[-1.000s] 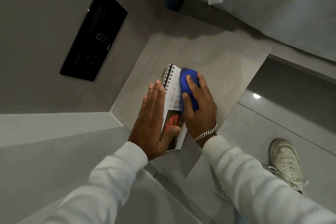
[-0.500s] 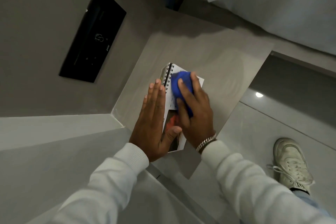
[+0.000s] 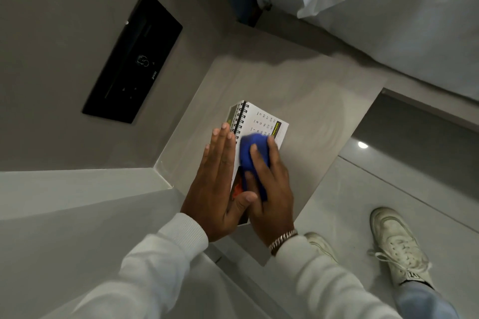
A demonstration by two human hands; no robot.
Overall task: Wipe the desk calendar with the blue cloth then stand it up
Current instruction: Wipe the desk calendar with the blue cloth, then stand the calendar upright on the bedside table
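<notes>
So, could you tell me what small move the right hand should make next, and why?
Probably slide the cloth up toward the spiral edge. The calendar lies flat on the shelf, pinned along its side by the flat left hand. The right hand presses the cloth on the middle of the page, so the date grid above it looks unwiped.

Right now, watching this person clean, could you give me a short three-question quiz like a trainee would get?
1. True or false: the desk calendar stands upright.
2. Which hand holds the blue cloth? A) left hand B) right hand
3. Fill in: the calendar's spiral binding lies along its edge nearer the wall ____.

Key: 1 false, it lies flat on the shelf; 2 B; 3 panel.
</notes>
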